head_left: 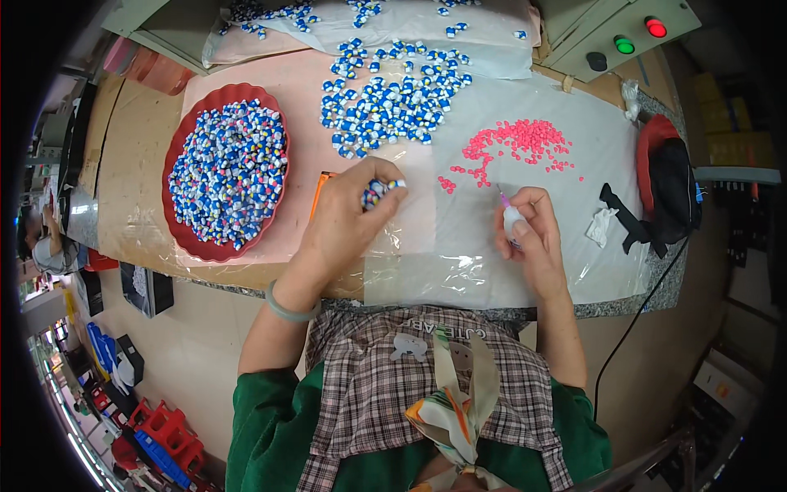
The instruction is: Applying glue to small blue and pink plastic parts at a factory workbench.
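While the left hand [348,205], right of the red tray [193,240], cups several blue-and-white beads [373,195], the right hand [534,234], farther right of that tray, pinches a small white bottle [513,220], its tip [504,199] near loose pink pieces [533,135].

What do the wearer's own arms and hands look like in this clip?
Both the left hand and the right hand are ungloved. The green sleeves leave the forearms bare. A smooth, pale grey-green bangle circles the left forearm near the wrist; none shows on the right.
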### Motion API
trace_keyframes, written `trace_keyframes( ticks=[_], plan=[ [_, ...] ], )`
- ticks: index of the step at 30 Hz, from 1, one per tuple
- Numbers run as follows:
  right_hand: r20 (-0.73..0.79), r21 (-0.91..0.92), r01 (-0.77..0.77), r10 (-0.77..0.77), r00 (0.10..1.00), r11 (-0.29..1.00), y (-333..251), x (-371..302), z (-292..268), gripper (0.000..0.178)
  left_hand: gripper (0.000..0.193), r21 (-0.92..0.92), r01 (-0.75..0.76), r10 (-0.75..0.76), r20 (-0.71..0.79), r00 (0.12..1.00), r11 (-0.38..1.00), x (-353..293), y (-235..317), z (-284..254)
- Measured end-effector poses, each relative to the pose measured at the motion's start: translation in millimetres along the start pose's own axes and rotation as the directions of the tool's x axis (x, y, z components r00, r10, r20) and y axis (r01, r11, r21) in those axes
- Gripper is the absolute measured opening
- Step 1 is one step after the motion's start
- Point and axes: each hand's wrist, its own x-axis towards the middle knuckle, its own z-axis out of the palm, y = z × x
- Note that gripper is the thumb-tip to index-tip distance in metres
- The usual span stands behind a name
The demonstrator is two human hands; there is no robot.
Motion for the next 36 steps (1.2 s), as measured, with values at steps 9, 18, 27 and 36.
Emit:
trace_keyframes(
  ticks=[9,18,27,36],
  plan=[
    [-0.121,0.028,0.205,-0.200,0.972,0.978,-4.7,0.6,-6.6,0.022,0.017,-0.739,0.335,-0.169,0.293,0.941,0.585,-15.0,-4.1,39.5],
    [-0.176,-0.256,0.264,-0.313,0.933,0.930,-20.0,-11.2,15.0,0.034,0.022,-0.646,0.240,-0.108,0.238,0.965,0.725,-23.6,1.8,47.4],
    [-0.015,-0.512,0.448,-0.529,0.848,0.733,-19.3,-17.1,17.6,0.040,0.021,-0.617,0.194,-0.078,0.211,0.974,0.762,-26.9,0.2,50.4],
    [0.028,-0.621,0.470,-0.582,0.813,0.627,-18.1,-17.3,18.9,0.038,0.023,-0.600,0.174,-0.049,0.219,0.975,0.781,-27.1,0.4,49.8]
  ],
)
